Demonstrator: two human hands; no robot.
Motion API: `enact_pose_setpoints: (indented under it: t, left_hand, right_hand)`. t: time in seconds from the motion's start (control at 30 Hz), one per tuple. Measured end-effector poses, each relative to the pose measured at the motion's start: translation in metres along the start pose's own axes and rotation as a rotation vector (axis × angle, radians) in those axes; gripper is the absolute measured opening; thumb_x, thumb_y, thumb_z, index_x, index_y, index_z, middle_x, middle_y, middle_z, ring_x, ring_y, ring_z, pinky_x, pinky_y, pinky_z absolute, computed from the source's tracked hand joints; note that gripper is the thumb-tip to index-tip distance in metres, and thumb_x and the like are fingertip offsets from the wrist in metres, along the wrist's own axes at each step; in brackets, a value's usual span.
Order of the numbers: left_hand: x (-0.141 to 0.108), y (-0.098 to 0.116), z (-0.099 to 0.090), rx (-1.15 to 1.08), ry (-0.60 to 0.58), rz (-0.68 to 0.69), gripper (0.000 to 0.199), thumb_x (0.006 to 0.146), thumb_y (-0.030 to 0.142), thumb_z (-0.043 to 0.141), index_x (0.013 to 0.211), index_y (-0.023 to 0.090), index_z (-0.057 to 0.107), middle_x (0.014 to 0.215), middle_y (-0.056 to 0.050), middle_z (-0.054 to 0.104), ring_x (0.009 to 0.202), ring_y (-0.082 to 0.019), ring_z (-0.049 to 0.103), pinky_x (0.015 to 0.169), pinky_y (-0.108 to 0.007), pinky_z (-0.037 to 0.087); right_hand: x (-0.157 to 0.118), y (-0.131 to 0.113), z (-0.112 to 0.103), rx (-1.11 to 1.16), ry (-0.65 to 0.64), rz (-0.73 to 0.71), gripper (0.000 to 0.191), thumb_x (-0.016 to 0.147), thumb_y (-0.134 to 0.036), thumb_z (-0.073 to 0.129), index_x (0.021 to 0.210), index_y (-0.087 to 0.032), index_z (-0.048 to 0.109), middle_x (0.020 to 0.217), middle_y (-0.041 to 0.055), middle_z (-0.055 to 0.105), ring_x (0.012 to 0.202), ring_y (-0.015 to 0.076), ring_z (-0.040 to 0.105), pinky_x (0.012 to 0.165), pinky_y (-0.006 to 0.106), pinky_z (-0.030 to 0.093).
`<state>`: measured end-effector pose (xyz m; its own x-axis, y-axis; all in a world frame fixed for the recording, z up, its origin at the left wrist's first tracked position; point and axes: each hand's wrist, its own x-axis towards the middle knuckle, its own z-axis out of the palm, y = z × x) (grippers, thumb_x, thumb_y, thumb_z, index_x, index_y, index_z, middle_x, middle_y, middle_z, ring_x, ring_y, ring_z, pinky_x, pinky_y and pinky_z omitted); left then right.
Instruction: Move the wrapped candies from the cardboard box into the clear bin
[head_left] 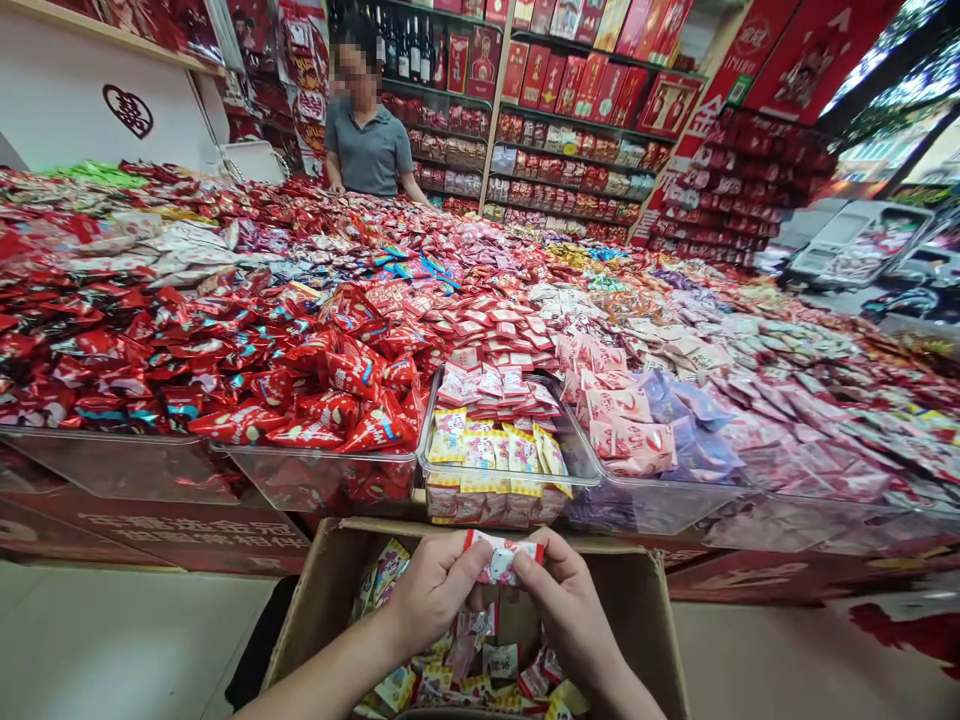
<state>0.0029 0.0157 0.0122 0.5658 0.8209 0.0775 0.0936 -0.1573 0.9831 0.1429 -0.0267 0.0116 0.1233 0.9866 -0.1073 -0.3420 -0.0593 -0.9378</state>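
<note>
My left hand (439, 585) and my right hand (562, 590) pinch the two ends of one small candy packet (501, 562), white with red edges and a printed picture. Both hands hang over an open cardboard box (660, 600), where loose yellow, white and red packets (480, 660) lie. Just beyond the box, a clear plastic bin (585, 470) holds yellow-and-white packets (495, 450) standing in rows at the front. Red-and-white packets (487, 385) fill its back part. The fingertips beneath the held packet are partly hidden.
Red snack packets (352, 390) heap up to the left, pink packets (630, 440) and purple ones (697, 420) to the right. Behind the wide candy display stands a person in a grey shirt (367, 150). Shelves with boxes and bottles (577, 90) line the back.
</note>
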Motion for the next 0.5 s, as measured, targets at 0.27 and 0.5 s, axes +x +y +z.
enact_pose_setpoints:
  t: [0.27,0.5]
  left_hand:
    - [-0.002,-0.003,0.002,0.09,-0.018,0.086,0.044,0.086,0.04,0.031,0.059,0.013,0.054,0.055,-0.002,0.053,0.055,-0.012,0.05,0.055,-0.021,0.037]
    - [-0.007,0.001,0.007,0.102,-0.044,0.153,0.052,0.087,0.045,0.02,0.065,0.014,0.056,0.057,-0.004,0.057,0.054,-0.012,0.052,0.054,-0.02,0.04]
  right_hand:
    - [-0.002,-0.009,-0.007,-0.107,0.059,-0.132,0.019,0.065,-0.032,0.065,0.077,-0.017,0.06,0.062,-0.0008,0.059,0.054,0.0107,0.051,0.053,0.02,0.042]
    - [-0.014,0.005,0.01,-0.184,0.128,-0.139,0.025,0.065,-0.04,0.064,0.073,-0.016,0.062,0.067,0.0049,0.064,0.063,0.019,0.059,0.059,0.028,0.048]
